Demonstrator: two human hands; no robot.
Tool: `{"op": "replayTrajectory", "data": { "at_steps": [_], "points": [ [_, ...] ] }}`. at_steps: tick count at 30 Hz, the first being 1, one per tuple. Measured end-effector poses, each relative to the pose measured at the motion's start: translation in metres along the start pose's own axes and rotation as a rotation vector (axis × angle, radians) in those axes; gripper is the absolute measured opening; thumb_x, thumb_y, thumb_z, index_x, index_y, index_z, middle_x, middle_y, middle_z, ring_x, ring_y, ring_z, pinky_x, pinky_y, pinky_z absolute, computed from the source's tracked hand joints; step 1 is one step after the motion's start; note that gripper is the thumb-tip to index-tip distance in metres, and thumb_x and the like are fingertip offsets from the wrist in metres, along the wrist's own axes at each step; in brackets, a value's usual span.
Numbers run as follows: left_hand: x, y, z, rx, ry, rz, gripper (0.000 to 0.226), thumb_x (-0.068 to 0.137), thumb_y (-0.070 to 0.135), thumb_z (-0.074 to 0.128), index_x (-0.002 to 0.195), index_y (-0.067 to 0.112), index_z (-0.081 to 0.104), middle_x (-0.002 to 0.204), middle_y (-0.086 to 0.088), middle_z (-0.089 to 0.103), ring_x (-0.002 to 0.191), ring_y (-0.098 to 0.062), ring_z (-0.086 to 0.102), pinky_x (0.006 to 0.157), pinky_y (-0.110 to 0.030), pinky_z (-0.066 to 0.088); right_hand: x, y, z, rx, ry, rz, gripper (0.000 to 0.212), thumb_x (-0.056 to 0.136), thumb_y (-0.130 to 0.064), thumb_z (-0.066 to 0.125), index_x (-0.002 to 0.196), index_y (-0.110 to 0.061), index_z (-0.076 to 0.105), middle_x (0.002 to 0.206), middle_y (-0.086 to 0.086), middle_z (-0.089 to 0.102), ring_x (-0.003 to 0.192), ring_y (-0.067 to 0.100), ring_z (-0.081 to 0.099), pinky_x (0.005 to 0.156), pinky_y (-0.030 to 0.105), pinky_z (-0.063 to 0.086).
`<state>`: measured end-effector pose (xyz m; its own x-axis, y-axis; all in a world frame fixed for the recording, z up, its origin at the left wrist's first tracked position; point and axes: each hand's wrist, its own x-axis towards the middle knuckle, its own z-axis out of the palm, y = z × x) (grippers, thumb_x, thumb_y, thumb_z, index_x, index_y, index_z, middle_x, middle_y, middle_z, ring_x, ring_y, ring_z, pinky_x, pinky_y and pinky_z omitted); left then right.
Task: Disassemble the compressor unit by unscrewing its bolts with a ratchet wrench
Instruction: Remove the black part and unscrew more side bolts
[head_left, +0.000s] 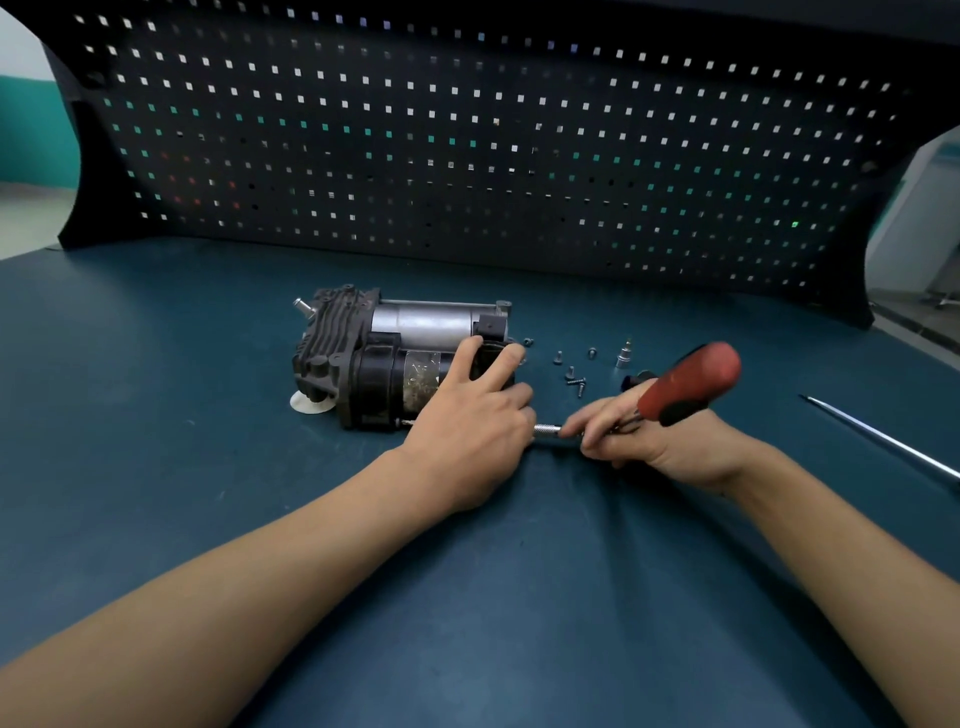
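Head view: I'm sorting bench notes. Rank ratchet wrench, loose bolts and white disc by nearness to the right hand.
1. ratchet wrench: in the right hand.
2. loose bolts: just beyond, leftward.
3. white disc: far left, by the compressor.

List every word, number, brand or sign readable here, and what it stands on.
None can be read.
Worn pale label on the black-and-silver metal compressor unit: too scuffed and blurred to read.
Red-and-black ratchet wrench handle: no visible marking.
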<state>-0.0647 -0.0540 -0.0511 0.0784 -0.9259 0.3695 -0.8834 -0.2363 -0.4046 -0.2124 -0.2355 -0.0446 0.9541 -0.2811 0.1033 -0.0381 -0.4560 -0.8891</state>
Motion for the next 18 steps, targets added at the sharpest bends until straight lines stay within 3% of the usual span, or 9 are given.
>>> {"op": "replayTrajectory", "data": {
  "at_steps": [3,8,18],
  "points": [
    [0.001,0.002,0.0,-0.02,0.005,-0.022,0.028,0.1,0.032,0.043,0.097,0.022,0.069,0.104,0.007,0.063,0.142,-0.032,0.023,0.113,-0.056,0.005,0.002,0.0,0.002,0.04,0.042,0.043,0.016,0.077,-0.007,0.081,0.09,-0.015,0.08,0.102,0.012,0.076,0.08,0.021,0.066,0.062,0.026,0.053],
    [0.002,0.003,0.001,-0.047,0.017,-0.049,0.029,0.099,0.031,0.043,0.095,0.021,0.07,0.101,0.008,0.063,0.142,-0.03,0.024,0.113,-0.054,0.006,0.006,-0.001,0.005,0.279,0.073,0.16,0.047,0.071,-0.027,0.077,0.115,-0.014,0.067,0.109,0.005,0.076,0.078,0.015,0.071,0.056,0.02,0.052],
    [0.003,0.004,0.0,-0.043,0.013,-0.061,0.029,0.098,0.029,0.044,0.093,0.023,0.072,0.099,0.01,0.065,0.142,-0.029,0.025,0.114,-0.054,0.01,0.013,-0.01,0.012,0.351,0.179,0.243,0.051,0.076,-0.037,0.069,0.117,-0.008,0.063,0.1,0.01,0.077,0.063,0.017,0.067,0.045,0.02,0.046]
  ]
}}
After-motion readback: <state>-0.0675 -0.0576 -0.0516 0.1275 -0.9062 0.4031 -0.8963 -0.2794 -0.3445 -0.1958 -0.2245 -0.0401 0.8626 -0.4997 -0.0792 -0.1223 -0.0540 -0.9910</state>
